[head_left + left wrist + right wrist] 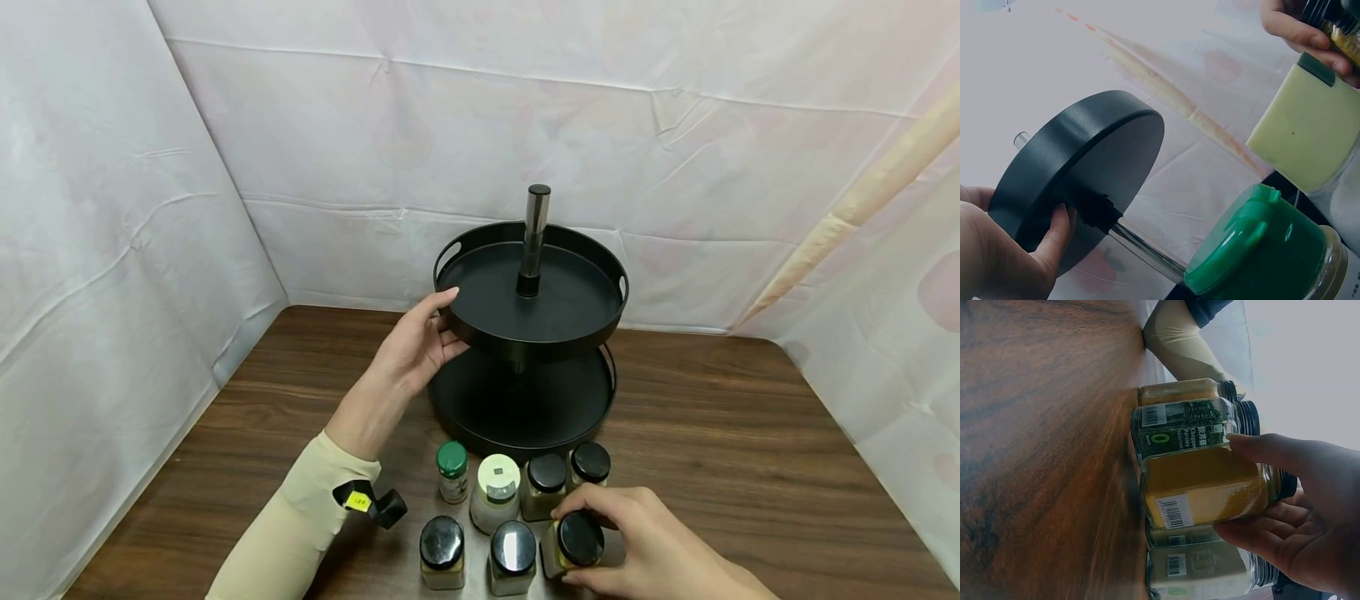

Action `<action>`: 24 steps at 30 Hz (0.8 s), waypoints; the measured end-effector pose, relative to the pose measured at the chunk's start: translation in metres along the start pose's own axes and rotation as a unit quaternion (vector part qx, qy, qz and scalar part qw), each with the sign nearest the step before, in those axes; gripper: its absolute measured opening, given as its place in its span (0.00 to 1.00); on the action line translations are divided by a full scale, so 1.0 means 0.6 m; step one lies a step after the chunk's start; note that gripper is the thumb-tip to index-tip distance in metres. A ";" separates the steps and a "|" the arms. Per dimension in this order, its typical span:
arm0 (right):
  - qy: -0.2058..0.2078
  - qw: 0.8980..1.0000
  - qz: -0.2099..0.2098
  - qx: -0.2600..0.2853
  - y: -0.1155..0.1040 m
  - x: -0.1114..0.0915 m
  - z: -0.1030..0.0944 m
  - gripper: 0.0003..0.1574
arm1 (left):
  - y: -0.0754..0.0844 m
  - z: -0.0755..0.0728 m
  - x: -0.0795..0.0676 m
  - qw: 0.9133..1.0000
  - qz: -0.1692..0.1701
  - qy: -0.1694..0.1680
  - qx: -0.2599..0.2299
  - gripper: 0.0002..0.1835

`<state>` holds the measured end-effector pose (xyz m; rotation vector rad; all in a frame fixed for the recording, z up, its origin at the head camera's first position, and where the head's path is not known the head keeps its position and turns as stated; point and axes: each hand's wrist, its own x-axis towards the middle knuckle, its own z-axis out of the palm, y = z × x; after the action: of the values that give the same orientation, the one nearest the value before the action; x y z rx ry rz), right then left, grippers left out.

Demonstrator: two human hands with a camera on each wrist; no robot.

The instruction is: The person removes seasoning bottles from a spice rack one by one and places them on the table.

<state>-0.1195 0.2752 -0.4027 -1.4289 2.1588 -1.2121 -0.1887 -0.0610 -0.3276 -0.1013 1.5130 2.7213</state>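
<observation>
My left hand (414, 348) grips the left rim of the upper tray of a black two-tier stand (573, 304), thumb over the edge and fingers underneath. In the left wrist view those fingers press the tray's underside (1125, 159). My right hand (660, 546) holds a square glass spice jar (1207, 487) of yellow powder between thumb and fingers, near its black lid (581, 537). The jar's base is close to the tabletop. Beside it in the right wrist view stands a chopped parsley jar (1175, 428) with a green label.
In front of the stand's lower tray (480, 400) stand a green-capped bottle (452, 471), a pale-lidded jar (497, 496) and several black-lidded spice jars (442, 550). A metal post (534, 233) rises through the upper tray. White cloth (450, 125) hangs behind the wooden table (712, 408).
</observation>
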 end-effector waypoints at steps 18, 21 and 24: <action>-0.017 1.000 0.004 0.008 0.005 0.000 0.002 0.26 | -0.001 -0.001 -0.001 1.000 0.001 0.000 0.000 0.19; -0.019 1.000 0.006 0.008 0.006 0.000 0.002 0.26 | -0.001 0.000 0.000 1.000 0.000 0.000 -0.001 0.19; -0.015 1.000 -0.001 0.002 0.006 0.000 0.003 0.26 | -0.001 0.000 0.000 1.000 0.000 0.000 0.000 0.19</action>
<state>-0.1206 0.2748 -0.4065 -1.4401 2.1334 -1.1871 -0.1886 -0.0607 -0.3282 -0.1018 1.5138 2.7219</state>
